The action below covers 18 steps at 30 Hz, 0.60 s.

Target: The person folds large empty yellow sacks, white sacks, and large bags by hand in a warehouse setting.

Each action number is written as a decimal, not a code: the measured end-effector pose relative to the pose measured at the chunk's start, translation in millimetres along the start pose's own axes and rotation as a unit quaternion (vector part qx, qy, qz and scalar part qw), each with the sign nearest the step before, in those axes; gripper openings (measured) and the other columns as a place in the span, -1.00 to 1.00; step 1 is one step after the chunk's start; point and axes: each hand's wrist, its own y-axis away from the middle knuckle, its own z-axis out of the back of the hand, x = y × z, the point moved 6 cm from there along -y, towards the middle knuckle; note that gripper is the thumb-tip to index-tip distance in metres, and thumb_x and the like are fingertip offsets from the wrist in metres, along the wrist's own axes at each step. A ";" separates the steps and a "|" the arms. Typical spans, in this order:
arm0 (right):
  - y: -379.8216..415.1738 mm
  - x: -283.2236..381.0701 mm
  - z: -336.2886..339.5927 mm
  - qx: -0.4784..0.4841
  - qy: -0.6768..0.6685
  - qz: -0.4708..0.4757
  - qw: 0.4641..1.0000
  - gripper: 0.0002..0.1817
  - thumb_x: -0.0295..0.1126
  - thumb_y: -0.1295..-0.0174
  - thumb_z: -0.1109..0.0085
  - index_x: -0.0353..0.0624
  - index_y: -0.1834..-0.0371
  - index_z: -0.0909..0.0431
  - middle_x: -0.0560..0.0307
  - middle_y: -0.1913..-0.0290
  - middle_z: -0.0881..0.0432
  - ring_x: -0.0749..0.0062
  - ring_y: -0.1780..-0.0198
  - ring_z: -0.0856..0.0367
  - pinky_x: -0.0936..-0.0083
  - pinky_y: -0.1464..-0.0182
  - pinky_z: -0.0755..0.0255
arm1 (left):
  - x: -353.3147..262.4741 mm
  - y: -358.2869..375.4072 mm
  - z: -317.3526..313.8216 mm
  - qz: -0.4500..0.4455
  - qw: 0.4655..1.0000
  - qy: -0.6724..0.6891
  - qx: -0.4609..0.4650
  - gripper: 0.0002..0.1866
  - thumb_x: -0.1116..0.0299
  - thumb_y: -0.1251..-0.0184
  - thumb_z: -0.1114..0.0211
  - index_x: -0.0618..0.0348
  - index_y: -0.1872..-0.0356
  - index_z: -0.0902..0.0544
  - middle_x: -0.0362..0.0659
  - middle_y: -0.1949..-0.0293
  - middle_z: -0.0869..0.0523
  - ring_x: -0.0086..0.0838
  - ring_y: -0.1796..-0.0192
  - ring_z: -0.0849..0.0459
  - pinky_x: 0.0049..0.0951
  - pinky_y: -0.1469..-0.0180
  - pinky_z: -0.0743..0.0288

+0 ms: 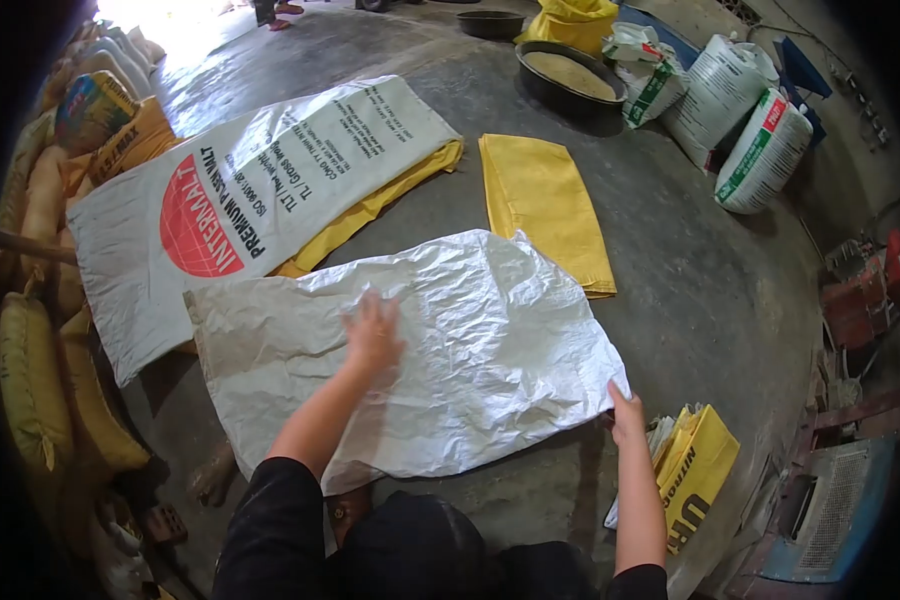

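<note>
A wrinkled white woven sack (450, 340) lies spread on the floor in front of me. My left hand (374, 335) is over its left-middle part, fingers spread and blurred by motion; whether the palm presses on the plastic is hard to tell. At the sack's right corner, my right hand (626, 415) pinches the edge between thumb and fingers. Beyond it lies a printed malt sack (260, 190), flat, with yellow material showing under its right edge. A folded yellow sack (548, 210) rests just past the white sack's upper right edge.
Folded yellow and white sacks (695, 470) lie by my right forearm. Filled sacks (35, 380) line the left side. At the back right stand a wide basin (572, 75) of grainy material and filled white bags (720, 100). Machinery (830, 510) is at the lower right.
</note>
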 end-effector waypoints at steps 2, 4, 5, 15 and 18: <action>-31.8 -17.4 13.1 0.003 0.020 0.136 0.990 -0.61 -0.37 -0.17 -0.21 -0.23 -0.06 -0.48 0.14 0.23 -0.62 0.36 0.23 -0.59 0.44 0.13 -0.44 | 49.5 -6.9 3.0 0.073 0.997 -0.015 0.032 -0.13 -0.15 -0.06 -0.24 -0.14 -0.41 -0.12 -0.05 -0.45 0.00 -0.11 -0.49 0.11 0.34 -0.31 0.17; -8.3 0.4 18.3 -0.015 0.042 0.165 0.985 -0.64 -0.42 -0.13 -0.25 -0.36 0.03 -0.52 0.08 0.15 -0.63 0.41 0.18 -0.58 0.53 0.10 -0.42 | 81.4 -4.4 3.2 0.104 0.993 -0.012 0.056 -0.11 -0.17 -0.05 -0.24 -0.17 -0.42 -0.10 -0.10 -0.46 0.02 -0.16 -0.50 0.13 0.34 -0.32 0.19; 5.2 11.9 21.9 -0.058 0.085 0.201 0.974 -0.63 -0.41 -0.13 -0.23 -0.39 0.03 -0.53 0.06 0.15 -0.64 0.41 0.17 -0.58 0.50 0.09 -0.41 | 93.3 -0.6 -5.7 0.099 0.993 0.009 0.056 -0.10 -0.18 -0.05 -0.24 -0.18 -0.42 -0.08 -0.12 -0.47 0.03 -0.20 -0.50 0.13 0.33 -0.33 0.19; 100.2 58.3 90.5 -0.197 -0.036 0.291 0.935 -0.64 -0.37 -0.23 -0.15 -0.38 -0.03 -0.48 0.09 0.09 -0.59 0.48 0.12 -0.52 0.57 0.05 -0.37 | 53.8 -37.1 1.8 -0.010 0.999 0.041 0.030 -0.17 -0.17 -0.15 -0.15 -0.18 -0.42 -0.08 -0.14 -0.47 0.04 -0.24 -0.50 0.11 0.25 -0.36 0.23; 115.4 48.0 144.3 -0.246 -0.134 0.330 0.901 -0.62 -0.37 -0.24 -0.14 -0.40 -0.05 -0.45 0.06 0.07 -0.58 0.44 0.10 -0.53 0.53 0.02 -0.39 | 20.9 -53.6 6.5 -0.026 0.999 0.029 -0.001 -0.21 -0.16 -0.20 -0.11 -0.19 -0.42 -0.09 -0.14 -0.48 0.05 -0.24 -0.50 0.13 0.24 -0.36 0.22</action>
